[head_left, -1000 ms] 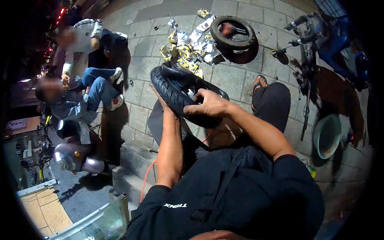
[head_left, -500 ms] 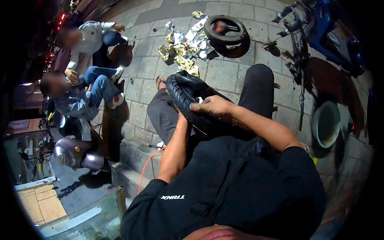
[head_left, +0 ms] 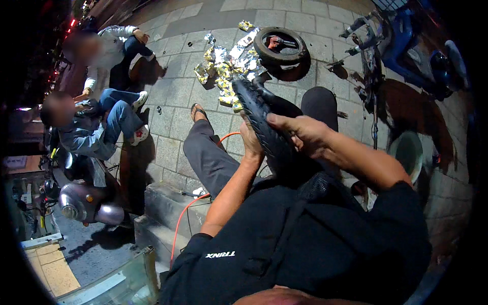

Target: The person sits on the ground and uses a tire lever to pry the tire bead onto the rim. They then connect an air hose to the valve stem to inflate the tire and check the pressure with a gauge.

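White block lettering (head_left: 220,254) ran across the chest of the black shirt (head_left: 305,223) — upside down from up here. The crumpled silver and yellow wrappers (head_left: 226,76) on the paving had some kind of print on them, but it was way too small to read.

As for containers, a pale green basin (head_left: 418,147) sat off to the right, partly hidden by the forearm, and I couldn't tell what was in it. Down at lower left there was a glass case (head_left: 114,287), contents too murky to make out.

The black tire (head_left: 265,131) was held tilted up over the lap, between both hands. The right hand (head_left: 306,134) was clamped on it, thumb on the tread and fingers curled round the edge. The left hand (head_left: 250,138) lay against the other side — fingers partly hidden, so no idea how tight that grip was.

A second tire (head_left: 282,60) lay flat beside the wrappers, with a reddish thing (head_left: 274,42) inside its ring. An orange cord (head_left: 184,218) looped over the gray step (head_left: 168,201).
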Available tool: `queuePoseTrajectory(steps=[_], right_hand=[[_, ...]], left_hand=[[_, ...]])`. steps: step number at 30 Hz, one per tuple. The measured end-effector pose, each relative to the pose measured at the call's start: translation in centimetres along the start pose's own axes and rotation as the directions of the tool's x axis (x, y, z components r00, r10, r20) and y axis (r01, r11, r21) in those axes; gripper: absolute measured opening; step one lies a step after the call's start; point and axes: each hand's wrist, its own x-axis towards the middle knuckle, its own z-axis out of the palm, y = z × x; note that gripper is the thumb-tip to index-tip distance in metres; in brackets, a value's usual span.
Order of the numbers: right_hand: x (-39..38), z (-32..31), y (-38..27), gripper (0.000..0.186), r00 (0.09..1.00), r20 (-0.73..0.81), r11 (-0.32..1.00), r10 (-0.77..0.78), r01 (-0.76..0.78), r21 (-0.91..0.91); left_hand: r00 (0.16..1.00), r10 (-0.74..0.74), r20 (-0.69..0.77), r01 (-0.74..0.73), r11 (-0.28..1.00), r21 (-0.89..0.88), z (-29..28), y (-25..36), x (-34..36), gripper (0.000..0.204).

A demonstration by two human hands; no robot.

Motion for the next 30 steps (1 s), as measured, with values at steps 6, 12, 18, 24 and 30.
queuePoseTrajectory(steps=[6,12,18,24,30], right_hand=[[-2.9,-2.1,2.5,0.059,0.986,-0.104,0.992,-0.127,0.126,-0.011],[-0.1,-5.6,2.9,0.052,0.986,-0.148,0.994,-0.071,0.058,-0.089],[7.2,0.8,-1.0,0.065,0.966,0.136,0.846,-0.218,0.257,-0.468],[18.6,-2.4,-0.8,0.091,0.966,0.189,0.002,-0.174,0.193,-0.981],[31.0,-12.6,0.7,0.052,0.987,0.16,-0.554,0.013,0.14,-0.821]], left_hand=[[0.983,0.055,0.178,-0.083,0.984,0.157,1.7,2.1,-0.5,0.067],[0.983,0.092,0.156,-0.131,0.957,0.261,1.6,2.3,0.8,0.041],[0.994,-0.107,0.033,0.073,0.844,0.532,-8.8,-10.2,5.5,0.034],[0.771,-0.623,0.131,0.495,0.458,-0.738,-9.7,-10.4,5.6,0.058],[0.413,-0.908,0.07,0.694,0.264,-0.669,-11.5,-26.7,5.5,0.065]])
